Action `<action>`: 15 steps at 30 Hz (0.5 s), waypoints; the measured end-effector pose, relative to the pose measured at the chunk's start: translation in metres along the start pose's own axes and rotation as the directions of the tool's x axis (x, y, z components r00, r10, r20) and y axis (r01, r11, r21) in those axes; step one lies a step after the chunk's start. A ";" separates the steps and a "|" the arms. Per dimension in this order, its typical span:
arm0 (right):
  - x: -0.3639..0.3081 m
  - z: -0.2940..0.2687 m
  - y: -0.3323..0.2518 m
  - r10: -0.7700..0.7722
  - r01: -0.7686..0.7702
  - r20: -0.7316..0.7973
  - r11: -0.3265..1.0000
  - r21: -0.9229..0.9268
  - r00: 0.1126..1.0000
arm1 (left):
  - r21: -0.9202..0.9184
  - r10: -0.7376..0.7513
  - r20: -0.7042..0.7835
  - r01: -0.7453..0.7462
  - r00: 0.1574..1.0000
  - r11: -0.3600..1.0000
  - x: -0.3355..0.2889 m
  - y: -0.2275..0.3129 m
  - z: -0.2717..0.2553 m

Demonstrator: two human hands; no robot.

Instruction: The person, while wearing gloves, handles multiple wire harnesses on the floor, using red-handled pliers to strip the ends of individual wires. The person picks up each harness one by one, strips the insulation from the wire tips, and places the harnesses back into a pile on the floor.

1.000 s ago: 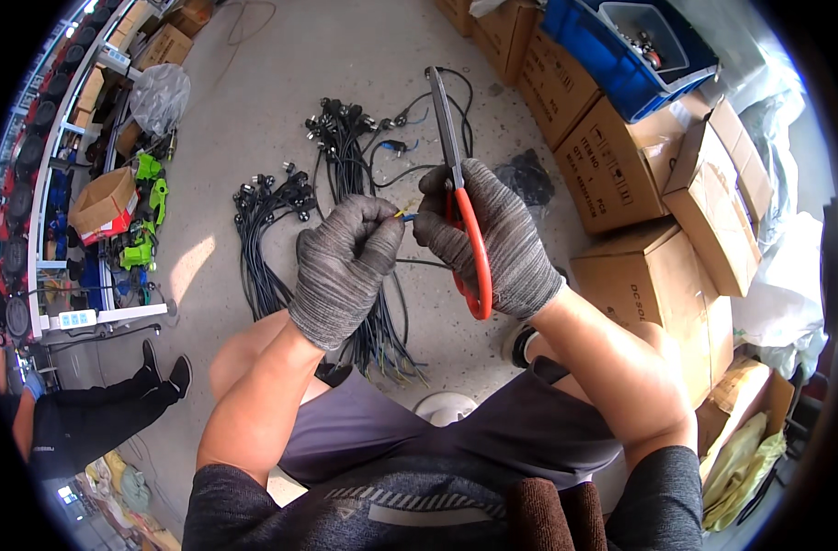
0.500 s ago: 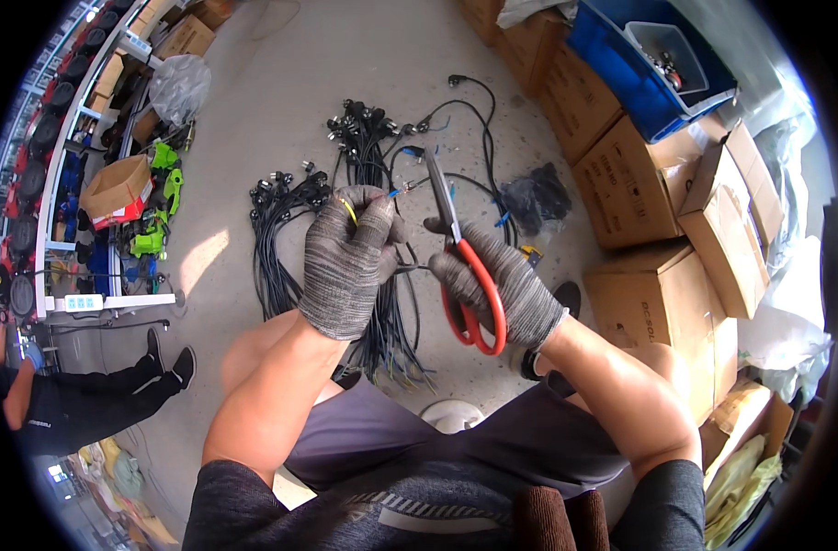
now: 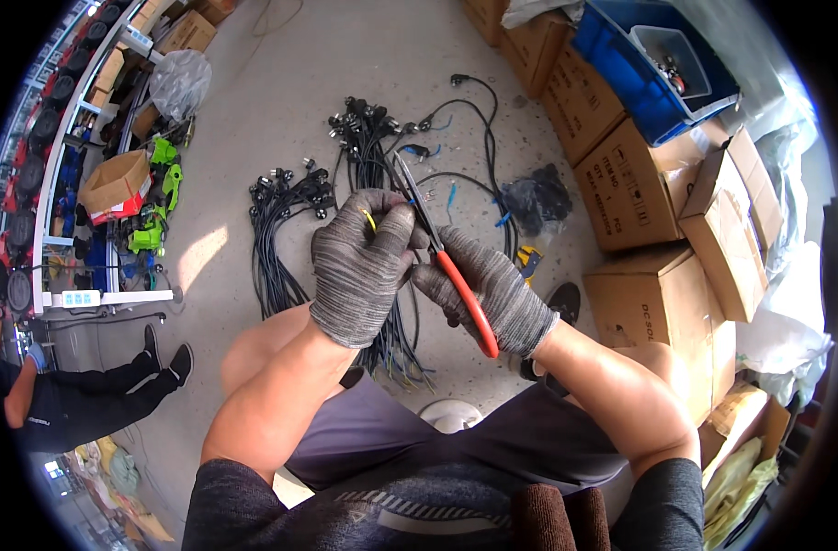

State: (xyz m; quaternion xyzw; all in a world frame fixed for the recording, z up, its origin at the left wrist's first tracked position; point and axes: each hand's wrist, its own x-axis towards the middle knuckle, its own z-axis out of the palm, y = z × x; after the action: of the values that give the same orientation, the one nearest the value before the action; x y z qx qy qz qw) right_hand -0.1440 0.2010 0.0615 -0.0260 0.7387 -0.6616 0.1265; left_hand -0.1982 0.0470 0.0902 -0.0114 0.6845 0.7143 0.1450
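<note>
My left hand (image 3: 356,266), in a grey knitted glove, pinches the stripped end of a black power cord; a yellow-green wire (image 3: 368,219) sticks up between its fingers. A bit of blue wire shows at the fingertips, beside the blades. My right hand (image 3: 492,289), gloved alike, grips red-handled scissors (image 3: 462,289). Their blades point up and away and lie nearly together against the left fingertips. Beyond and below the hands lie bundles of black power cords with plugs (image 3: 364,129) on the floor; a second bundle (image 3: 277,220) is to the left.
Cardboard boxes (image 3: 635,188) line the right side, with a blue bin (image 3: 621,55) on top. A black plastic bag (image 3: 537,200) and a yellow tool (image 3: 528,263) lie on the floor near my right hand. Shelving (image 3: 74,174) and another person's legs (image 3: 116,381) are at left.
The scissors' blades and handles have closed together, and the blades have swung left to my left fingertips. My right hand has shifted slightly left; the left hand has moved slightly right.
</note>
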 end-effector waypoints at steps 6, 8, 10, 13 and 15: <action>0.000 0.004 0.011 -0.127 0.119 -0.055 0.984 -0.133 0.990 | 0.001 -0.012 0.048 0.012 0.999 1.000 0.003 -0.009 -0.005; -0.002 0.005 0.009 -0.212 0.198 -0.072 0.966 -0.169 0.975 | -0.027 -0.033 0.066 0.035 0.997 0.999 0.004 -0.010 -0.006; -0.006 0.006 0.001 0.120 -0.119 -0.008 0.993 0.004 0.993 | -0.047 -0.078 0.097 0.082 0.992 0.995 0.006 -0.009 -0.008; -0.009 0.003 0.002 0.147 -0.129 -0.057 0.963 0.238 0.988 | 0.106 -0.003 0.033 -0.001 0.999 0.994 0.011 -0.005 -0.007; -0.006 -0.010 0.000 0.239 -0.203 -0.070 0.922 0.329 0.969 | 0.090 0.049 0.100 -0.058 0.994 0.994 0.046 0.001 -0.017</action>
State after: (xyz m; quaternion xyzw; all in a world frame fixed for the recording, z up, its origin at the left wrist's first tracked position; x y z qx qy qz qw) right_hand -0.1407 0.2122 0.0631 0.1145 0.6258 -0.7542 0.1625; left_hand -0.2454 0.0390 0.0799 0.0484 0.7089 0.6852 0.1597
